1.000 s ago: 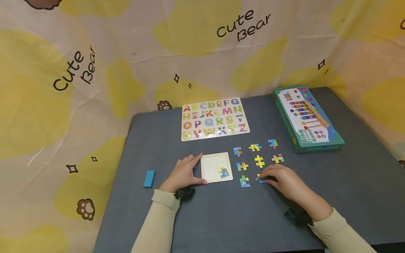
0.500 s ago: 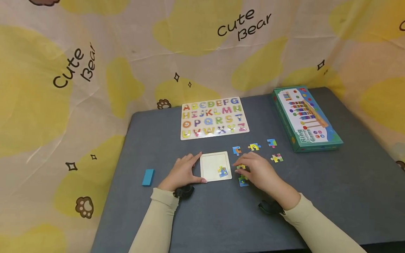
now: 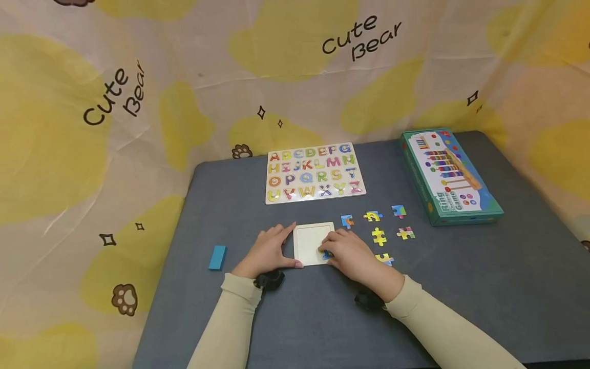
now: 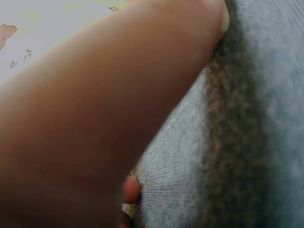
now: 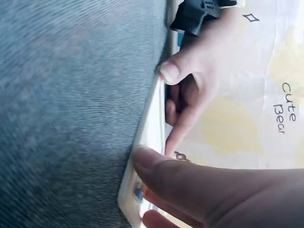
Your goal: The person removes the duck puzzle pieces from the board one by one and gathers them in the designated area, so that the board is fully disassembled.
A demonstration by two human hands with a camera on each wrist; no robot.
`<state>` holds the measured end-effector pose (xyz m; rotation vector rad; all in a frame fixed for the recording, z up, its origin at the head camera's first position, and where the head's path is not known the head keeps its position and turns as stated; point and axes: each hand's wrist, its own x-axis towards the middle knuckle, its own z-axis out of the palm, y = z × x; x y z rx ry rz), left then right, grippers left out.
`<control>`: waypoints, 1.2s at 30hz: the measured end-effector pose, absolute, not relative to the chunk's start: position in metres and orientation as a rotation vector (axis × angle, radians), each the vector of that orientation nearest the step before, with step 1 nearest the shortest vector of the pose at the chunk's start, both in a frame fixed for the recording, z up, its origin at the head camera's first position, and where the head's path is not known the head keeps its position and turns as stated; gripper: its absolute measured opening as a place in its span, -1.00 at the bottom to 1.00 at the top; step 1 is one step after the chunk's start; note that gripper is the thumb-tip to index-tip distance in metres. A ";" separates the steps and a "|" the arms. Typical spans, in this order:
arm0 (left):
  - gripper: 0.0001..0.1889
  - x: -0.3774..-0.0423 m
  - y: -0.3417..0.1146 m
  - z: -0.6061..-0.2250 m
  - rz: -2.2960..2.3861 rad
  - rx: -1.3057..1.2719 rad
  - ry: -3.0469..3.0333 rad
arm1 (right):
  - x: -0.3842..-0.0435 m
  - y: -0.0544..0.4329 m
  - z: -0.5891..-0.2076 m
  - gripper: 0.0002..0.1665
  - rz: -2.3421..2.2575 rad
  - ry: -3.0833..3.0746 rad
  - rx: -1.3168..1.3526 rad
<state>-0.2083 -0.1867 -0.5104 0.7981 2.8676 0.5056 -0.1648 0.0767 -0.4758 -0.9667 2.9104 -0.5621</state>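
My left hand [image 3: 267, 252] holds the left side of a square, pale puzzle tray [image 3: 306, 238], with the index fingertip at its far corner and the thumb at its near corner. Inside the tray, toward the near right, the fingers of my right hand [image 3: 352, 256] close around a small blue-and-yellow puzzle piece [image 3: 326, 255], mostly covered by them. In the right wrist view, blue print of the puzzle piece [image 5: 138, 190] shows between thumb and fingers. My blurred left hand [image 4: 109, 90] fills much of the left wrist view.
Several loose puzzle pieces lie right of the tray, including a yellow one [image 3: 379, 236]; the right hand hides that area's near left. Behind stand an alphabet board [image 3: 315, 173] and a green toy box [image 3: 451, 177]. A blue block [image 3: 217, 258] lies at left.
My right hand has moved left from the loose pieces, past the left column of them, to the piece in the tray. The left hand stays at the tray's side.
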 end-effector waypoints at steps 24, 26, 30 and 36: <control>0.24 -0.209 -0.185 -0.514 0.513 0.777 2.861 | -0.156 0.156 -0.446 -0.53 -1.172 2.839 -0.546; 0.24 -0.209 -0.185 -0.514 0.512 0.768 2.861 | -0.154 0.175 -0.441 -0.66 -1.175 2.878 -0.464; 0.24 -0.210 -0.184 -0.513 0.520 0.768 2.854 | -0.148 0.211 -0.439 -0.80 -1.148 2.935 -0.339; 0.25 -0.211 -0.184 -0.512 0.497 0.747 2.859 | -0.138 0.241 -0.451 -0.82 -1.109 2.851 -0.241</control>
